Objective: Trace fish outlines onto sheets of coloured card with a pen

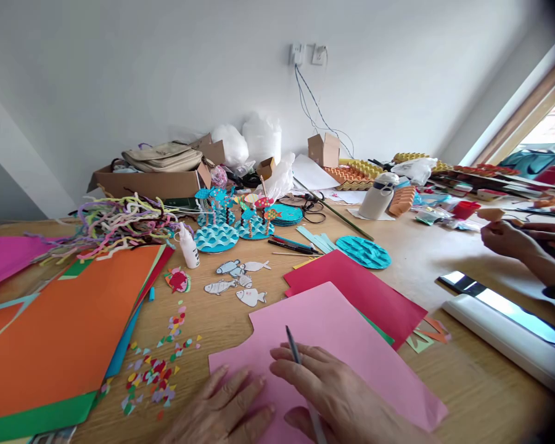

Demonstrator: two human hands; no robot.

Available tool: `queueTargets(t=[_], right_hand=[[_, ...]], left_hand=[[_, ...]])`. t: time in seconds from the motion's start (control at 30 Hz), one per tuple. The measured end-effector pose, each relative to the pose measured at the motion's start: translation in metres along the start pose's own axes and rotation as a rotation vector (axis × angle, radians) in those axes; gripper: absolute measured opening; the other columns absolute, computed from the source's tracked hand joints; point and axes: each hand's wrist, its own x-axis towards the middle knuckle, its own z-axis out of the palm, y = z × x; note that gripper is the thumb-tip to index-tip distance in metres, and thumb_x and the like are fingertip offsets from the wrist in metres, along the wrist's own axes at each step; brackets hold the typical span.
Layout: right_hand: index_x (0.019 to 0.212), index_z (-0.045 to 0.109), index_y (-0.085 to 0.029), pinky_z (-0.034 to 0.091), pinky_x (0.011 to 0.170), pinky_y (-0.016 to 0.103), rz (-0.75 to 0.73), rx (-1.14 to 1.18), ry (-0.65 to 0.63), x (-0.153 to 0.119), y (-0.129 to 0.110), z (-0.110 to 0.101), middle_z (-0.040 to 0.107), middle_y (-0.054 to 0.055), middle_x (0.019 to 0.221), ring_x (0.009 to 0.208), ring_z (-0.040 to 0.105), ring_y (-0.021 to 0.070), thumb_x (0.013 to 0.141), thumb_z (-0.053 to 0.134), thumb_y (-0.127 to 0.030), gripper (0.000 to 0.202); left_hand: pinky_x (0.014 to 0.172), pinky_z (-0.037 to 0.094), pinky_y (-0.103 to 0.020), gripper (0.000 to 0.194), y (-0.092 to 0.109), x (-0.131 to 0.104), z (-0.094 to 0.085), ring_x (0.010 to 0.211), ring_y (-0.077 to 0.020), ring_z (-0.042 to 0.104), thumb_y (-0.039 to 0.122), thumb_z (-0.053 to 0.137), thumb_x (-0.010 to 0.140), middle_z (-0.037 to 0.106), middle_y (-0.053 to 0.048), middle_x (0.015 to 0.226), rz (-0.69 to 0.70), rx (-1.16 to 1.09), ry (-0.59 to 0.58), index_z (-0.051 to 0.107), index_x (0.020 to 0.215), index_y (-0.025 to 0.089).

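A sheet of pink paper (pixel 314 327) with a notch cut from its left side lies in front of me. My left hand (pixel 226 407) rests on its lower left part, fingers spread flat. Above the same sheet, my right hand (pixel 337 388) holds a pen (pixel 293 346) between its fingers, one end pointing away from me. Red paper (pixel 361 290) lies partly under the pink sheet. Just beyond are several fish cutouts (pixel 251 296) and a decorated red fish (pixel 178 280). Small coloured paper bits (pixel 155 373) are scattered left of my left hand.
Orange paper (pixel 74 327) covers the left side. A glue bottle (pixel 188 246) stands before a heap of pipe cleaners (pixel 124 222). Blue wavy discs (pixel 216 237) sit behind the fish. At right are a white device (pixel 504 333) and another person's hands (pixel 509 240).
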Motion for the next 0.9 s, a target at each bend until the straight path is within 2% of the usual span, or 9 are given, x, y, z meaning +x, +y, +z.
queueTargets(t=[0.13, 0.23, 0.4, 0.47, 0.57, 0.67, 0.73, 0.8, 0.9], right_hand=[[0.108, 0.056, -0.017, 0.045, 0.091, 0.032, 0.044, 0.058, -0.114, 0.022, 0.010, 0.016, 0.062, 0.010, 0.116, 0.106, 0.057, 0.0219, 0.075, 0.057, -0.006, 0.035], [0.102, 0.057, -0.017, 0.043, 0.091, 0.033, 0.071, 0.090, -0.185, 0.031, 0.019, 0.025, 0.064, 0.009, 0.107, 0.103, 0.057, 0.0208, 0.076, 0.050, -0.004, 0.029], [0.095, 0.056, -0.018, 0.042, 0.084, 0.031, 0.089, 0.033, -0.255, 0.039, 0.023, 0.025, 0.063, 0.007, 0.102, 0.094, 0.057, 0.0197, 0.075, 0.045, -0.004, 0.026], [0.088, 0.055, -0.018, 0.043, 0.078, 0.029, 0.106, -0.003, -0.279, 0.042, 0.023, 0.024, 0.065, 0.006, 0.092, 0.084, 0.058, 0.0187, 0.073, 0.044, -0.002, 0.025], [0.083, 0.054, -0.018, 0.042, 0.072, 0.028, 0.133, -0.035, -0.257, 0.045, 0.024, 0.028, 0.063, 0.004, 0.080, 0.073, 0.056, 0.0178, 0.069, 0.045, -0.001, 0.024], [0.083, 0.053, -0.018, 0.041, 0.070, 0.028, 0.119, -0.039, -0.197, 0.043, 0.027, 0.034, 0.062, 0.004, 0.077, 0.070, 0.054, 0.0175, 0.069, 0.045, -0.001, 0.023], [0.082, 0.053, -0.018, 0.040, 0.070, 0.028, 0.098, -0.021, -0.160, 0.041, 0.030, 0.038, 0.061, 0.004, 0.076, 0.069, 0.053, 0.0173, 0.070, 0.046, -0.002, 0.022], [0.082, 0.053, -0.018, 0.040, 0.069, 0.028, 0.084, 0.004, -0.120, 0.040, 0.034, 0.040, 0.060, 0.003, 0.074, 0.068, 0.053, 0.0171, 0.073, 0.046, -0.003, 0.020], [0.085, 0.054, -0.018, 0.040, 0.067, 0.027, 0.069, 0.039, -0.071, 0.039, 0.040, 0.041, 0.060, 0.004, 0.072, 0.066, 0.052, 0.0174, 0.076, 0.045, -0.006, 0.017]], left_hand=[[0.091, 0.041, -0.030, 0.037, 0.000, 0.003, 0.002, 0.106, -0.0215, 0.056, 0.024, 0.051, 0.090, 0.059, -0.002, 0.123, 0.018, 0.003, -0.031, 0.047, 0.128, 0.025], [0.086, 0.044, -0.031, 0.035, -0.003, 0.005, -0.001, 0.102, -0.0223, 0.058, 0.029, 0.052, 0.090, 0.061, -0.002, 0.120, 0.049, 0.010, -0.006, 0.050, 0.125, 0.025], [0.083, 0.047, -0.027, 0.026, -0.021, 0.010, -0.024, 0.097, -0.0188, 0.061, 0.019, 0.050, 0.088, 0.065, -0.001, 0.113, 0.058, -0.045, -0.003, 0.056, 0.113, 0.024], [0.087, 0.046, -0.029, 0.030, -0.036, 0.013, -0.035, 0.101, -0.0209, 0.059, 0.016, 0.051, 0.082, 0.064, -0.004, 0.114, -0.092, -0.113, -0.053, 0.057, 0.111, 0.021], [0.088, 0.045, -0.031, 0.040, -0.072, 0.018, -0.041, 0.105, -0.0215, 0.057, 0.007, 0.049, 0.076, 0.061, -0.005, 0.116, -0.468, -0.234, -0.193, 0.055, 0.113, 0.022], [0.092, 0.042, -0.033, 0.033, -0.114, 0.025, -0.029, 0.112, -0.0229, 0.051, 0.013, 0.050, 0.079, 0.054, -0.006, 0.122, -0.677, -0.369, -0.334, 0.055, 0.111, 0.022], [0.093, 0.040, -0.033, 0.033, -0.137, 0.031, -0.015, 0.111, -0.0230, 0.051, 0.014, 0.053, 0.077, 0.056, -0.006, 0.117, -0.696, -0.368, -0.365, 0.056, 0.109, 0.021], [0.092, 0.040, -0.031, 0.032, -0.153, 0.037, -0.001, 0.109, -0.0230, 0.052, 0.015, 0.056, 0.075, 0.058, -0.005, 0.113, -0.699, -0.365, -0.398, 0.057, 0.106, 0.022], [0.084, 0.043, -0.030, 0.026, -0.162, 0.045, 0.012, 0.101, -0.0233, 0.056, 0.017, 0.060, 0.072, 0.059, -0.004, 0.105, -0.702, -0.349, -0.457, 0.059, 0.098, 0.021]])
